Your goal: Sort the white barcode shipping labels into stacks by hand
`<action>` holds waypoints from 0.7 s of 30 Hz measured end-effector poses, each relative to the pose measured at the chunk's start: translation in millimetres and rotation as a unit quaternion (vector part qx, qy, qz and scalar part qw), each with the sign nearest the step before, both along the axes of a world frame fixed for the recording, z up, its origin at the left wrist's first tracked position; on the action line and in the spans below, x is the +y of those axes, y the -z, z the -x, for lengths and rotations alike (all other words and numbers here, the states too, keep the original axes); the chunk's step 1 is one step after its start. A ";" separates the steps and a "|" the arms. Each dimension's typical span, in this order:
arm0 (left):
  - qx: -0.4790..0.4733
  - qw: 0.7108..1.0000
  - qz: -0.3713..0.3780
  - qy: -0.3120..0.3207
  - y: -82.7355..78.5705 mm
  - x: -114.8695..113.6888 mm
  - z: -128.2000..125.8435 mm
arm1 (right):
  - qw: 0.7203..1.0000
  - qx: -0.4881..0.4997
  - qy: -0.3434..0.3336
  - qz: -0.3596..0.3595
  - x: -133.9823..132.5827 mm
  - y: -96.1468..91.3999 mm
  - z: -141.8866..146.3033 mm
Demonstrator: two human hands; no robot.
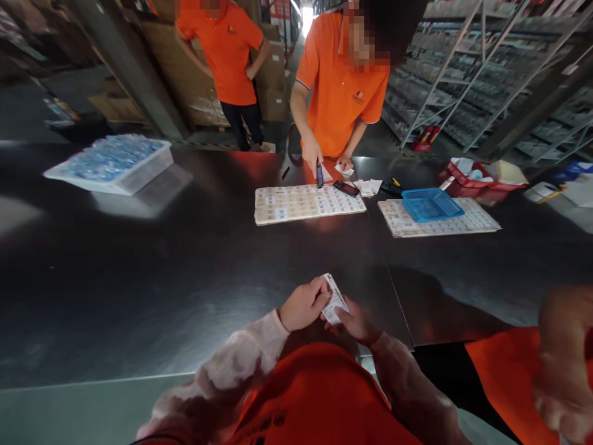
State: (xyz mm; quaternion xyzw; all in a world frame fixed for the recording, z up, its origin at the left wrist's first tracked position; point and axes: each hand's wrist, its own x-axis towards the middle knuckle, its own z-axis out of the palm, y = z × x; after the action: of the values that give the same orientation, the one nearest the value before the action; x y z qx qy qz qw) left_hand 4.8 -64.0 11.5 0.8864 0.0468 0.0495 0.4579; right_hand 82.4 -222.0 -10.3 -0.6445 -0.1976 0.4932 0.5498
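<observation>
A thin stack of white printed paper slips (335, 304) is held between my two hands, just above the dark tabletop near its front edge. My left hand (302, 305) is closed on the upper left side of the slips, its fingers bent and its thumb on top. From the lower right, my right hand (357, 321) grips the same slips, with the thumb on their face and the other fingers underneath. The print on the slips is too small to read.
Across the dark table (139, 272), a co-worker (347, 93) holds a dark handheld device (320, 175) over a sheet of printed codes (296, 207). A blue tray (433, 207) rests on another code sheet (398, 224). A white basket (143, 173) of plastic packets stands left. Another person's arm (563, 364) is at right.
</observation>
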 end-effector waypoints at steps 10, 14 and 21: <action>0.109 0.867 0.481 -0.070 7.7 81.1 2.3 | 0.989 0.147 -0.008 0.019 -20.3 9.4 -10.3; 0.142 0.853 0.494 -0.098 32.6 38.3 1.1 | 0.966 0.235 0.104 -0.027 -8.2 11.4 -5.5; 0.045 0.830 0.494 -0.255 53.2 -5.1 -14.3 | 0.977 0.134 0.166 -0.007 1.3 4.9 1.0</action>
State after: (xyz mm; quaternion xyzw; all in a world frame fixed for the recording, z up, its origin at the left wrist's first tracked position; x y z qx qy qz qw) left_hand 19.1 -69.0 -41.7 0.4993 0.3102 0.0953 0.8034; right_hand 81.5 -220.7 -15.3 -0.5925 -0.0156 0.4754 0.6502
